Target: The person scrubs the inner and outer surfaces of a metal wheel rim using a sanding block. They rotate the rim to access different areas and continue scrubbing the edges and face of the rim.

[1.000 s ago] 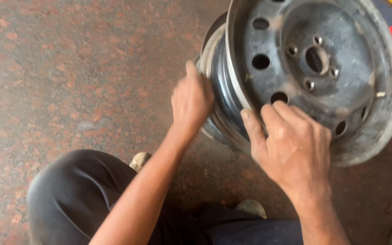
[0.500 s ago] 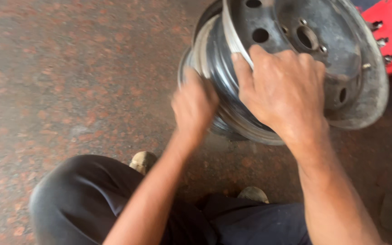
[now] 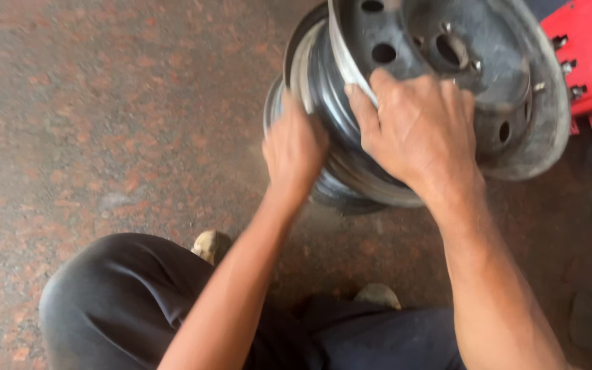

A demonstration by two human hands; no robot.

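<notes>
A bare steel wheel rim (image 3: 447, 82) stands on its edge on the floor (image 3: 104, 123), in the upper right of the view. It is dark grey metal, dull and dusty, with a worn paler band along the outer lip. Its shape is a short, wide drum: a round dished face with a centre hole, small stud holes around it and larger round holes near the border. The face points up and to the right, so the axis of the drum runs from lower left to upper right, and the barrel is turned to the person. The right hand (image 3: 416, 130) lies over the front lip, fingers bent on the edge and closed on it. The left hand (image 3: 294, 147) presses on the ribbed barrel at the back edge; it is blurred, so I cannot tell if its fingers close around the metal. The floor is reddish speckled stone, rough looking. A red metal machine part (image 3: 587, 62) stands just beside the rim on the right. Dark trousers (image 3: 125, 301) cover the bent knee below.
</notes>
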